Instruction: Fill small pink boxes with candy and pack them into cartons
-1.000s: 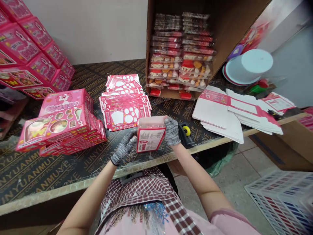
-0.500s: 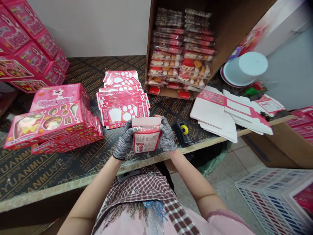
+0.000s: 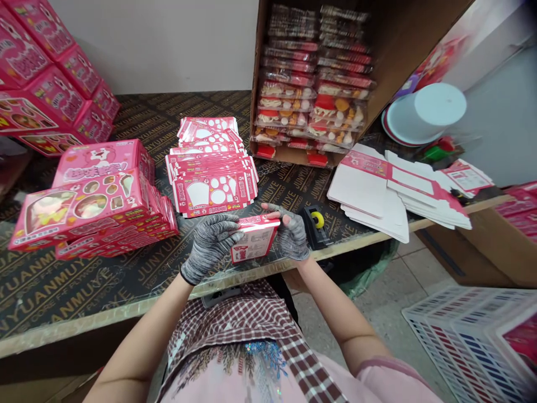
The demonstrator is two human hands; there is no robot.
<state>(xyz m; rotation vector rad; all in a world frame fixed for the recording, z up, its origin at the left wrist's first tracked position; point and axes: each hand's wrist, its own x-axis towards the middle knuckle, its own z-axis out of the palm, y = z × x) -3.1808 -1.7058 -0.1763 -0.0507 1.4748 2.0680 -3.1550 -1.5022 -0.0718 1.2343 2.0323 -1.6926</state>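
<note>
Between my hands, at the table's near edge, stands a small pink and white carton (image 3: pixel 253 244) with its printed back toward me. Its top flap is folded down over the opening, so the contents are hidden. My left hand (image 3: pixel 216 246), in a grey knit glove, grips the carton's left side with the fingers over the top. At the right end my right hand (image 3: pixel 290 232), gloved with bare fingertips, holds the carton's upper corner. Just beyond lies a fanned pile of flat pink cartons (image 3: pixel 213 190) with cut-out windows.
A black tape dispenser (image 3: pixel 315 226) sits right of my right hand. Filled pink boxes (image 3: pixel 88 210) are stacked at left. A large cardboard box (image 3: pixel 289 154) of clear packets stands at the back. Flat white cartons (image 3: pixel 361 193) overhang the edge at right.
The carton's raised top flap has come down and closed the opening. My left hand has shifted over the top, and my right hand has moved slightly right along the carton's end.
</note>
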